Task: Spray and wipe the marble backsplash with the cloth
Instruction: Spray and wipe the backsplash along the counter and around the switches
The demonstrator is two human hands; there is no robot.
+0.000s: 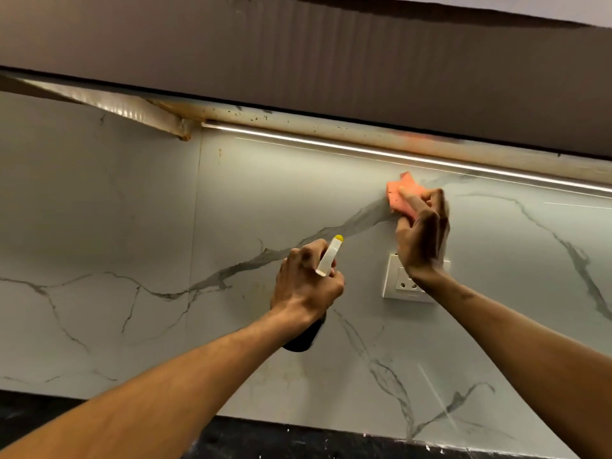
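- Cloth (402, 193), orange and folded, is lying against the marble backsplash (132, 226) toward 1 o'clock in the head view. It is sitting just under the light strip (364, 149), at the upper end of a dark vein.
- Right grip (422, 233) is pinching the cloth and pressing it to the stone, with one finger laid across it. The wrist is crossing in front of the wall socket (402, 286), which is sitting at 6 o'clock from the cloth.
- Left grip (306, 283) is wrapping the neck of the spray bottle (329, 256), at 8 o'clock from the cloth and apart from it. The yellow-tipped nozzle is pointing toward 1 o'clock and the dark body is hanging below the wrist. Whether a finger is on the trigger is hidden.
- Wiping looks to be the step in hand. Doing it well probably means flattening more fingers onto the cloth so the pressure is spreading evenly.
- Overlapping strokes from the top band downward, then toward 9 o'clock, should be covering the rest of the panel.
- Near the socket, misting the cloth rather than the wall seems the safer choice.
- Surface (265, 442), dark and speckled, is running along the 6 o'clock edge, so any drips are likely heading there.
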